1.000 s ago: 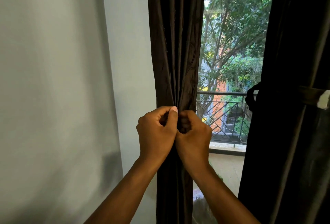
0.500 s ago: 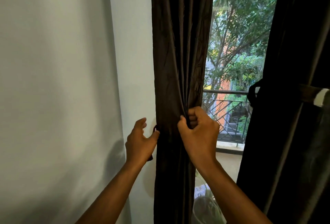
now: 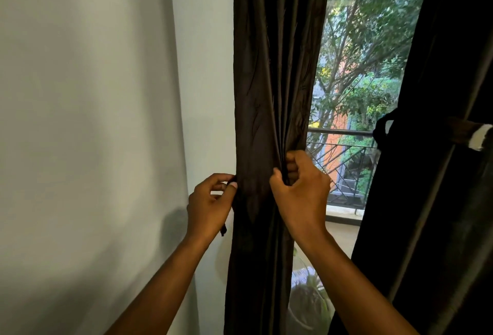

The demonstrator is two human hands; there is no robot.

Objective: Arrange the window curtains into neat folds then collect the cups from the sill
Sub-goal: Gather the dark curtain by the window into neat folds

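Observation:
A dark brown left curtain (image 3: 269, 68) hangs gathered in narrow folds beside the window. My right hand (image 3: 301, 190) grips the bunched folds at its right edge. My left hand (image 3: 210, 201) is at the curtain's left edge and pinches a dark tie-back strap (image 3: 223, 229) whose end hangs below my palm. The right curtain (image 3: 440, 201) hangs dark at the right, bound by a tie-back band (image 3: 464, 134). No cups are in view.
A pale wall (image 3: 93, 134) fills the left. Through the window (image 3: 354, 81) I see trees and a balcony railing (image 3: 344, 153). A potted plant (image 3: 309, 300) sits low between the curtains.
My left hand left the bunched folds, moved to the curtain's left edge and took hold of the strap. My right hand kept its grip on the folds.

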